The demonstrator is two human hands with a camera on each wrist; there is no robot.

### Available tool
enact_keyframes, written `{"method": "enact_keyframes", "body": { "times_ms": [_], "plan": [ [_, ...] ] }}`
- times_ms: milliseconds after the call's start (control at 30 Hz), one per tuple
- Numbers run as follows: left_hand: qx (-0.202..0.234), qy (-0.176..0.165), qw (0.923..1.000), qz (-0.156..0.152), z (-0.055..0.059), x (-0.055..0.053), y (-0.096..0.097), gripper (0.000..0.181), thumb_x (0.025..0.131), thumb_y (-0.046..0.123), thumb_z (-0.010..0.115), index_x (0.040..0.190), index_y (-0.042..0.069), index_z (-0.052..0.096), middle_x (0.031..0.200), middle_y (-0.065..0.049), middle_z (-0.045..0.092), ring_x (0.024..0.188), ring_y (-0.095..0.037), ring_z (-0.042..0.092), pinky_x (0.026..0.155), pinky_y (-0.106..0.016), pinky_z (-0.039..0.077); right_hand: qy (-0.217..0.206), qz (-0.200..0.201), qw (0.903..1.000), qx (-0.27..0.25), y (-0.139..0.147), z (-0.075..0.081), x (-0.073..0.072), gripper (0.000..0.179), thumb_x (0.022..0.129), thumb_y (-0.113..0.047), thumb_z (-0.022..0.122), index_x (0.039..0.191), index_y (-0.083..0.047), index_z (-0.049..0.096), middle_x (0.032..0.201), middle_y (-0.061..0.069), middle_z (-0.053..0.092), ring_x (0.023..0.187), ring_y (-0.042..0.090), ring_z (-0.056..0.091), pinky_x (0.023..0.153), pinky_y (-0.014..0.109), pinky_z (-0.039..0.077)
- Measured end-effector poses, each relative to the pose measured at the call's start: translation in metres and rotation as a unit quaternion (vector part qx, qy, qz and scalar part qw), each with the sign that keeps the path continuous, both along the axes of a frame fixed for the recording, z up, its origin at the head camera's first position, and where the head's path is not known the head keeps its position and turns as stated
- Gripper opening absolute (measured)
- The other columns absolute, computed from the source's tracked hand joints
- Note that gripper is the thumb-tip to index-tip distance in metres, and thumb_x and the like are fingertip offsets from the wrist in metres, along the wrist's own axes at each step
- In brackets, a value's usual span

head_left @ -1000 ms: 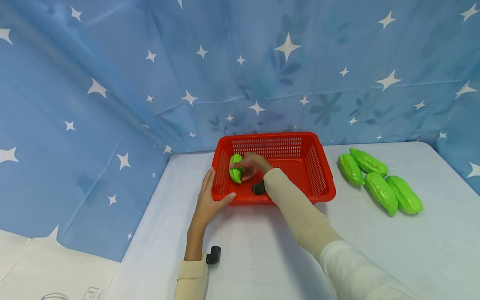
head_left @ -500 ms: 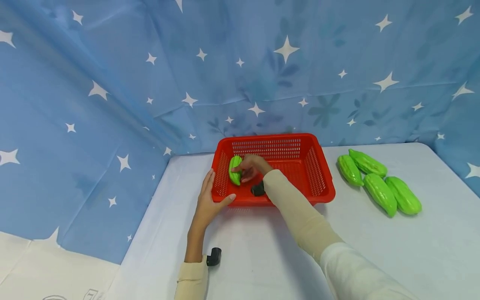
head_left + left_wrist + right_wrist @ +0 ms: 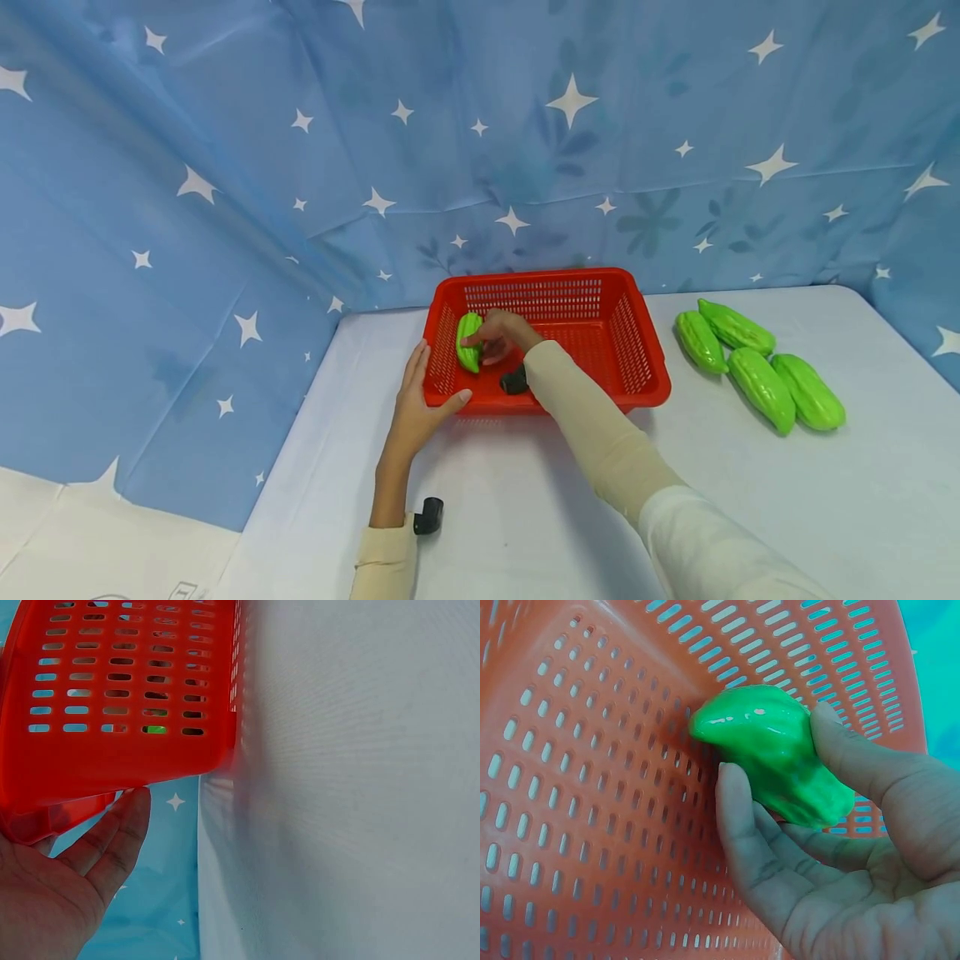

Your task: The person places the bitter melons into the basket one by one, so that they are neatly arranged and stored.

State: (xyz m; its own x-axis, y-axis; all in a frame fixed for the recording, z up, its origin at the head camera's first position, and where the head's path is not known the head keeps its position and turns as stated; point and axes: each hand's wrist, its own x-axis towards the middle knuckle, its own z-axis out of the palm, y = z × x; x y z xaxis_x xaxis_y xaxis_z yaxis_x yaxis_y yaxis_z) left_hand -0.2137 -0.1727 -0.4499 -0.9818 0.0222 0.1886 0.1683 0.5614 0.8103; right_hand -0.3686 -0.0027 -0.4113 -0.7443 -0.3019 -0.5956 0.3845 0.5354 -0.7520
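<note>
Blue star-printed cloth (image 3: 450, 162) is hung behind a white-covered table (image 3: 510, 508), where a red plastic basket (image 3: 592, 350) is set. Its near left corner is braced by the left hand (image 3: 411, 412), fingers outstretched, presumably against sliding. At the basket's left end, a ridged green gourd (image 3: 761, 739) is pinched by the right hand (image 3: 501, 332), likely for control. Four similar gourds (image 3: 761, 387) are grouped to the right. Partial markings (image 3: 182, 591), near left, cannot be read.
</note>
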Motion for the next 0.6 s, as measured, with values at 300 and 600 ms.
{"method": "enact_keyframes", "body": {
  "times_ms": [300, 600],
  "plan": [
    [-0.004, 0.000, 1.0000, -0.003, -0.0002, -0.0012, -0.0002, 0.101, 0.079, 0.055, 0.073, 0.157, 0.022, 0.019, 0.162, 0.013, 0.014, 0.148, -0.023, 0.024, 0.109, -0.054, 0.040, 0.009, 0.004, 0.9998, 0.015, 0.0007, 0.0015, 0.0006, 0.043, 0.087, -0.029, 0.075, 0.109, -0.005, 0.047, 0.110, 0.022, 0.062, 0.086, 0.029, 0.069, 0.073, 0.036, 0.061],
    [-0.002, -0.001, 1.0000, 0.000, -0.0015, -0.0012, 0.0004, 0.098, 0.081, 0.044, 0.076, 0.157, 0.022, 0.019, 0.162, 0.014, 0.014, 0.148, -0.024, 0.024, 0.110, -0.055, 0.038, -0.004, 0.006, 0.9997, 0.024, 0.0008, 0.0058, 0.0038, 0.040, 0.087, -0.029, 0.075, 0.108, -0.005, 0.050, 0.114, 0.022, 0.065, 0.095, 0.032, 0.069, 0.082, 0.039, 0.060]
  ]
}}
